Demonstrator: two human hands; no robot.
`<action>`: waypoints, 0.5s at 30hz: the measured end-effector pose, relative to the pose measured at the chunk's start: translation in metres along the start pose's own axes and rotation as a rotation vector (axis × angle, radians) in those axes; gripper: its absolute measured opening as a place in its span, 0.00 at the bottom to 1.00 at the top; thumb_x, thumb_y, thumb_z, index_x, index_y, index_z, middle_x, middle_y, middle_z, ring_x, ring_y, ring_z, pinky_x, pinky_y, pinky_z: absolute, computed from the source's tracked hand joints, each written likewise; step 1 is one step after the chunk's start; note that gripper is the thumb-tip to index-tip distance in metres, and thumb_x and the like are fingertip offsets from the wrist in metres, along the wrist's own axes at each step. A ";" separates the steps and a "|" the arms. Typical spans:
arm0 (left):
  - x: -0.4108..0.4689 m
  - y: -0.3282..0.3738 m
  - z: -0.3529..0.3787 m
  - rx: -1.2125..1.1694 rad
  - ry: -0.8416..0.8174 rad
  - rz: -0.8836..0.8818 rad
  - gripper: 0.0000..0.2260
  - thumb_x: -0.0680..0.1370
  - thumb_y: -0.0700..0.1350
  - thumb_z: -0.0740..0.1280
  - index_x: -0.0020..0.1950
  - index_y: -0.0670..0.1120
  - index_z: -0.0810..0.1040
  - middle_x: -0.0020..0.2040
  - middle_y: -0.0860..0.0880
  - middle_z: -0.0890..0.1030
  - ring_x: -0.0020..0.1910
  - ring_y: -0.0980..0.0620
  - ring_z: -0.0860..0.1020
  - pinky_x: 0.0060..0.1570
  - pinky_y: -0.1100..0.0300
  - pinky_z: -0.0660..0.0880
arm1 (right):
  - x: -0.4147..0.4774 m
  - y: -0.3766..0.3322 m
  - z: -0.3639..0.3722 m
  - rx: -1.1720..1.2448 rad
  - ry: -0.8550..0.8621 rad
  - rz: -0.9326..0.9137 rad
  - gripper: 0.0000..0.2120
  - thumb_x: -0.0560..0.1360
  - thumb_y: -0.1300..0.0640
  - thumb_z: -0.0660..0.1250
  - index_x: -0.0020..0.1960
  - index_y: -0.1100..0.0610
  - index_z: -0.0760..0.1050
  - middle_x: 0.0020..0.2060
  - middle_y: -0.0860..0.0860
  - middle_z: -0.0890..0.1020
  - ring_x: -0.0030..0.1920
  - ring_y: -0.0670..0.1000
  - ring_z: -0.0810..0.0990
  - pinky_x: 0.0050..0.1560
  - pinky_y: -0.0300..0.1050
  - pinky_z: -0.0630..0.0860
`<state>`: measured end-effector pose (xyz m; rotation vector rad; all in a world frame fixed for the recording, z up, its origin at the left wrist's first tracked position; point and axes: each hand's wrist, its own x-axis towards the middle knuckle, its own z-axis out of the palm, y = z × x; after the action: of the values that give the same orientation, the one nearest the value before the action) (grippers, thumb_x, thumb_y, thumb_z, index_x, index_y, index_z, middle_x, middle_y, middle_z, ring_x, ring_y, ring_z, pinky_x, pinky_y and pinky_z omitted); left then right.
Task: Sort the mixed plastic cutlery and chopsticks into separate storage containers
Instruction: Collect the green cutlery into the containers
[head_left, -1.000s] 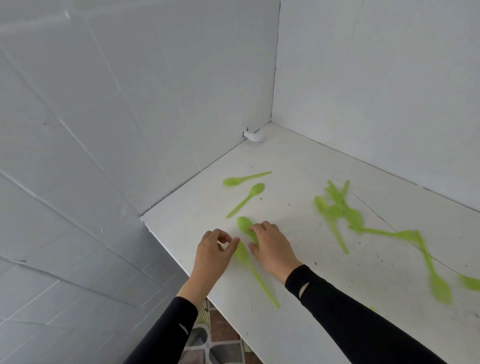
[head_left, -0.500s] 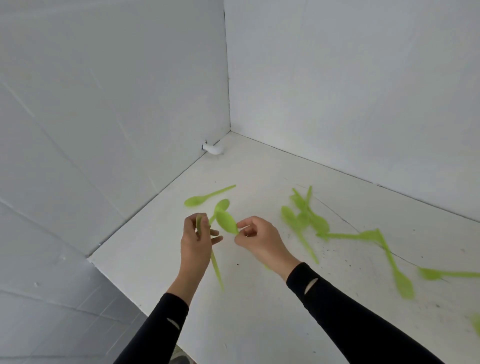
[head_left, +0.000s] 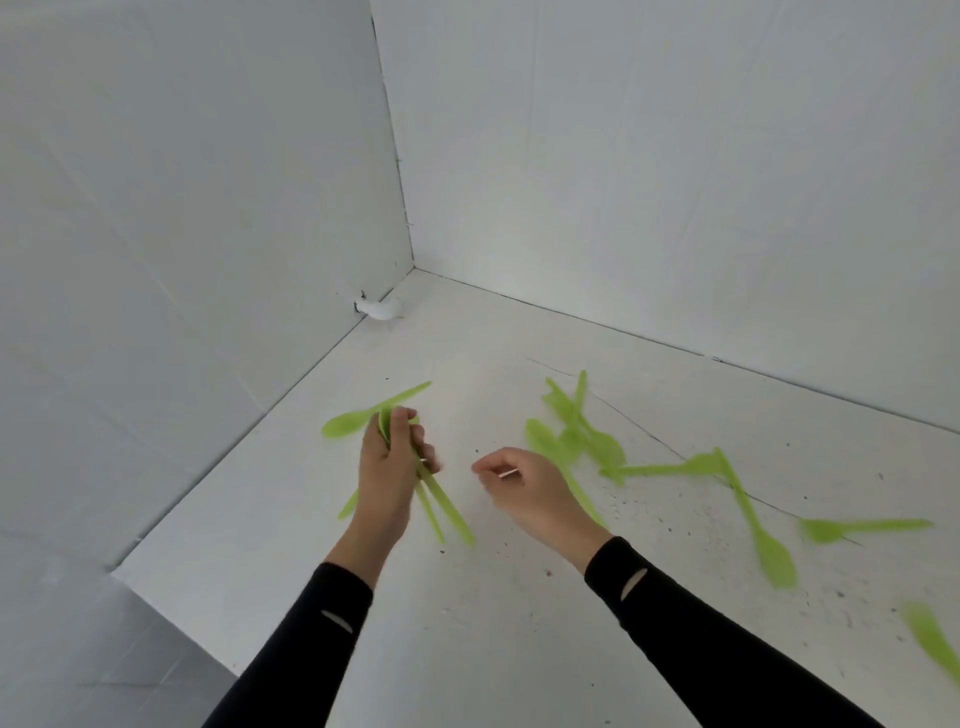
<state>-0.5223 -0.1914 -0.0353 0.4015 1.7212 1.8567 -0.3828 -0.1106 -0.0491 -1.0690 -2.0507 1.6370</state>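
My left hand (head_left: 388, 470) grips a small bunch of green plastic spoons (head_left: 447, 506), their handles pointing down toward me above the white table (head_left: 467, 623). Just behind that hand one green spoon (head_left: 363, 413) lies flat on the table. My right hand (head_left: 524, 488) hovers a little to the right with fingers loosely curled and nothing in it. A heap of green cutlery (head_left: 576, 431) lies right of my right hand. Further right lie more green spoons (head_left: 758, 525) and another green piece (head_left: 862, 527). No storage container is in view.
White walls close the table in at the left and the back. A small white fitting (head_left: 382, 309) sits at the left wall near the corner. The table's left front corner (head_left: 117, 569) drops off to a grey floor. Another green piece (head_left: 935, 644) lies at the right edge.
My right hand passed its spoon to my left hand and drew back to the right, holding nothing. My left hand now holds the spoons together. The view shifted to the right.
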 end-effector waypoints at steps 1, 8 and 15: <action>0.009 0.005 -0.006 0.121 -0.020 0.003 0.09 0.83 0.50 0.62 0.50 0.45 0.72 0.37 0.48 0.73 0.26 0.56 0.71 0.28 0.61 0.70 | 0.005 0.005 -0.007 -0.127 0.063 -0.040 0.08 0.78 0.63 0.64 0.50 0.54 0.81 0.47 0.47 0.81 0.44 0.42 0.79 0.47 0.30 0.73; 0.058 -0.003 -0.054 1.157 -0.078 0.093 0.21 0.73 0.62 0.70 0.57 0.50 0.76 0.51 0.52 0.77 0.53 0.49 0.77 0.44 0.56 0.71 | 0.043 0.019 -0.041 -1.109 0.240 -0.063 0.18 0.82 0.52 0.55 0.69 0.57 0.71 0.68 0.54 0.70 0.66 0.58 0.68 0.64 0.50 0.65; 0.066 -0.012 -0.040 1.338 -0.124 0.077 0.23 0.74 0.62 0.69 0.63 0.51 0.75 0.58 0.52 0.74 0.57 0.50 0.76 0.48 0.56 0.70 | 0.052 0.022 -0.032 -1.136 0.164 -0.082 0.15 0.81 0.49 0.57 0.57 0.55 0.79 0.62 0.52 0.74 0.64 0.57 0.68 0.62 0.50 0.64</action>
<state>-0.5951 -0.1849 -0.0630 1.0299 2.6312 0.4204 -0.3894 -0.0498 -0.0711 -1.2893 -2.8450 0.1877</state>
